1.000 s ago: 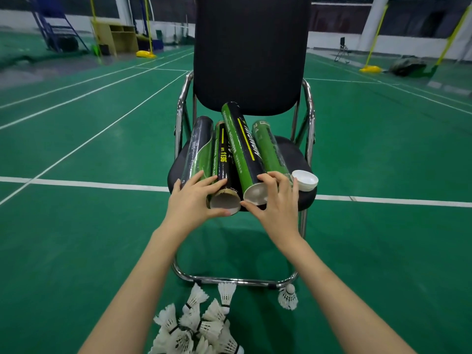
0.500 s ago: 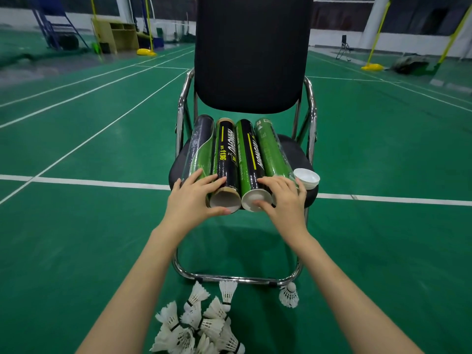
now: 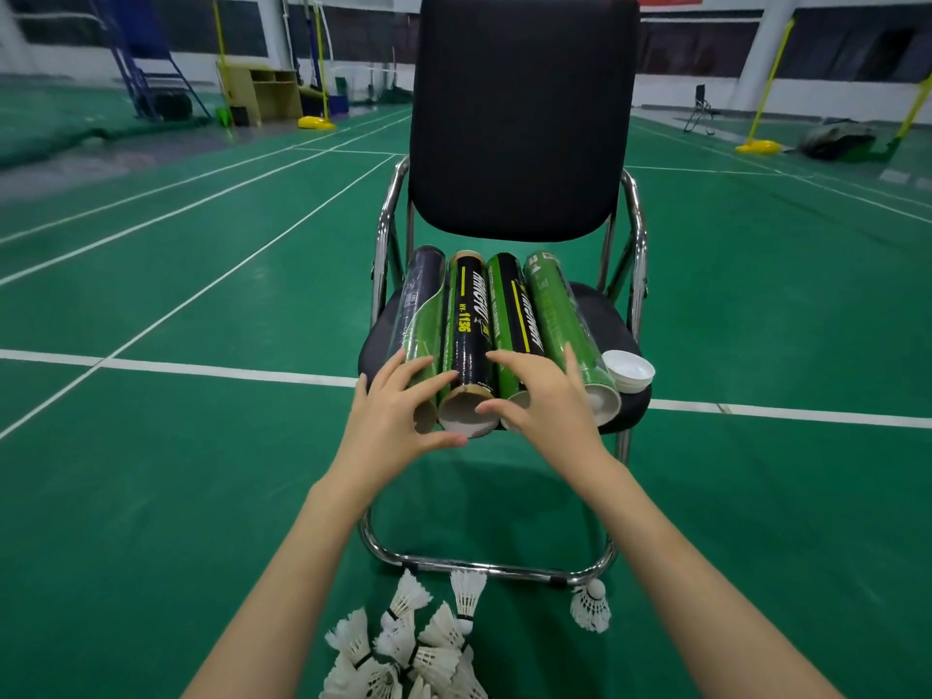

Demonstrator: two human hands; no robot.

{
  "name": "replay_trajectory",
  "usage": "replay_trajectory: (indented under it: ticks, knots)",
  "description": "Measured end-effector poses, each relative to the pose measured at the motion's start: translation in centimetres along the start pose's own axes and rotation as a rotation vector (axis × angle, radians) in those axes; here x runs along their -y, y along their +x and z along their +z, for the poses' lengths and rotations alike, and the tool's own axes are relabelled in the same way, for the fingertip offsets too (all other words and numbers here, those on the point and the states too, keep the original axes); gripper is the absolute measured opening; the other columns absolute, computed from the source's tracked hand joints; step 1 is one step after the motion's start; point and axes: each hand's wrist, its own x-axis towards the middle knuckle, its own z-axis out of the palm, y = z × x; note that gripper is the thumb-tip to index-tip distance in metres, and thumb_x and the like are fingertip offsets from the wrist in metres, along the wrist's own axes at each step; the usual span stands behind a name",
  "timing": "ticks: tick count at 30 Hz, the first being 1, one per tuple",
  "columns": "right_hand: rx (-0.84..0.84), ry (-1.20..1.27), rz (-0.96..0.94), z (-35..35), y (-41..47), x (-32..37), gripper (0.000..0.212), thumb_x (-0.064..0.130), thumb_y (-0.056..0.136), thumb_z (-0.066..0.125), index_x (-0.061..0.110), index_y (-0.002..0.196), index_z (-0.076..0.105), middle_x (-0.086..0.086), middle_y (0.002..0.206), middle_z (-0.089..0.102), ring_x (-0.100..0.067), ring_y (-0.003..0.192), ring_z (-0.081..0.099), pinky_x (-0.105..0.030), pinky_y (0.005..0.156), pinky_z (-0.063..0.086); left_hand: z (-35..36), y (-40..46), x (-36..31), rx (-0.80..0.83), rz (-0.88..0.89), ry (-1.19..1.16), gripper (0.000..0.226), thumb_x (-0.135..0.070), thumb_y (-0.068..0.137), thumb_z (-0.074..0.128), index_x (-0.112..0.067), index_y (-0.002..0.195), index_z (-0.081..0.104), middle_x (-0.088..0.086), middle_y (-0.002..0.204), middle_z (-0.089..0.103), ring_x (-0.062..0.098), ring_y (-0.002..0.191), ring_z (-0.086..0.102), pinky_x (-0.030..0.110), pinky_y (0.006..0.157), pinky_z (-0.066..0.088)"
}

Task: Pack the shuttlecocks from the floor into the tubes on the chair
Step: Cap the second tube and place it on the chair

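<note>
Chair point(image 3: 522, 118), black padded with chrome tube frame, on green court floor point(image 3: 151, 471). On its seat, left to right: four cardboard shuttlecock tubes point(image 3: 466, 335) lying side by side, open ends toward the front edge; stacked white plastic caps point(image 3: 628, 370) at the right front corner. Left hand point(image 3: 398, 421) at the leftmost tube's mouth, fingers spread and loosely curved, gripping nothing. Right hand point(image 3: 547, 396) resting on the third tube, fingers spread, unclenched. Below the chair's front rail: heap of white feather shuttlecocks point(image 3: 403, 653); one lone shuttlecock point(image 3: 591, 605) by the right foot.

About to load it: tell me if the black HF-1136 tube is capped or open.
Open: the black tube shows a bare round mouth facing the camera; white caps sit apart.
</note>
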Motion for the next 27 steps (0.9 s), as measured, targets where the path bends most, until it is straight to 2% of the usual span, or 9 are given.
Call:
replay_trajectory:
  ticks: [3,7,11,14,17,19,22,24,27]
  knots:
    - [0.078,-0.044,-0.04,0.7,0.6,0.5,0.054,0.038,0.074,0.071,0.02,0.123,0.059,-0.002,0.114,0.067,-0.018,0.109,0.06,-0.039,0.113,0.002,0.4,-0.3,0.2,-0.046,0.017,-0.045,0.086,-0.075,0.056,0.059,-0.032,0.13,0.053,0.003,0.141,0.045,0.026,0.138,0.025,0.055,0.107,0.028]
    - [0.132,-0.056,-0.002,0.9,1.0,0.5,0.041,0.037,0.081,0.067,0.024,0.12,0.062,-0.001,0.111,0.069,-0.017,0.104,0.062,-0.035,0.115,-0.002,0.0,-0.4,0.1,0.001,-0.009,-0.039,0.076,-0.059,0.062,0.069,-0.033,0.132,0.049,-0.001,0.144,0.04,0.02,0.14,0.02,0.044,0.109,0.026]
    - [0.041,-0.097,-0.057,1.2,1.4,0.7,0.028,0.036,0.081,0.06,0.021,0.101,0.072,0.001,0.095,0.074,-0.018,0.076,0.07,-0.048,0.107,0.032,-0.1,-0.2,0.2,-0.03,0.045,0.102,0.087,-0.071,0.058,0.061,-0.033,0.135,0.046,-0.001,0.141,0.045,0.027,0.138,0.027,0.056,0.111,0.016]
    - [-0.015,0.062,-0.023,0.1,1.9,1.4,0.029,0.034,0.083,0.057,0.021,0.103,0.072,0.002,0.103,0.072,-0.016,0.088,0.069,-0.037,0.081,0.055,-0.2,-0.2,-0.3,-0.058,0.087,0.179,0.096,-0.068,0.059,0.064,-0.034,0.142,0.03,-0.008,0.141,0.045,0.026,0.139,0.025,0.054,0.111,0.003]
    - [-0.016,0.234,0.083,-0.9,2.6,1.6,0.024,0.022,0.087,0.06,0.018,0.108,0.07,-0.002,0.115,0.068,-0.018,0.106,0.063,-0.033,0.087,0.05,-0.5,0.4,-1.7,0.01,0.069,0.096,0.103,-0.058,0.064,0.073,-0.039,0.143,0.008,-0.011,0.148,0.033,0.016,0.143,0.014,0.043,0.114,0.001]
    - [0.0,0.348,0.152,-1.6,2.9,1.8,0.024,0.013,0.088,0.061,0.014,0.11,0.069,-0.005,0.118,0.066,-0.017,0.11,0.061,-0.025,0.094,0.044,-0.7,1.0,-2.6,0.043,0.046,0.007,0.105,-0.049,0.067,0.075,-0.043,0.142,0.002,-0.012,0.152,0.025,0.01,0.143,0.012,0.034,0.113,0.012]
    - [-0.021,0.456,0.229,-2.7,3.0,2.2,0.027,0.006,0.088,0.059,0.011,0.113,0.067,-0.005,0.119,0.065,-0.008,0.109,0.058,-0.013,0.093,0.04,-1.1,1.6,-3.7,0.002,0.045,-0.226,0.101,-0.032,0.068,0.079,-0.054,0.139,0.011,-0.017,0.151,0.026,0.001,0.136,0.025,0.019,0.101,0.031]
    - [-0.064,0.49,0.266,-3.3,2.9,2.3,0.03,0.003,0.088,0.057,0.012,0.115,0.066,-0.002,0.118,0.065,0.0,0.105,0.056,-0.014,0.093,0.042,-1.3,1.9,-4.4,-0.031,0.053,-0.362,0.098,-0.021,0.068,0.079,-0.054,0.137,0.019,-0.018,0.15,0.027,-0.005,0.127,0.035,0.003,0.093,0.028]
    - [-0.12,0.573,0.338,-4.1,2.6,2.6,0.035,-0.001,0.088,0.054,0.014,0.118,0.064,0.007,0.113,0.064,-0.005,0.1,0.058,-0.017,0.089,0.045,-1.8,2.4,-5.5,-0.065,0.092,-0.435,0.091,-0.015,0.069,0.077,-0.048,0.139,0.028,-0.021,0.15,0.025,-0.008,0.128,0.033,-0.001,0.091,0.027]
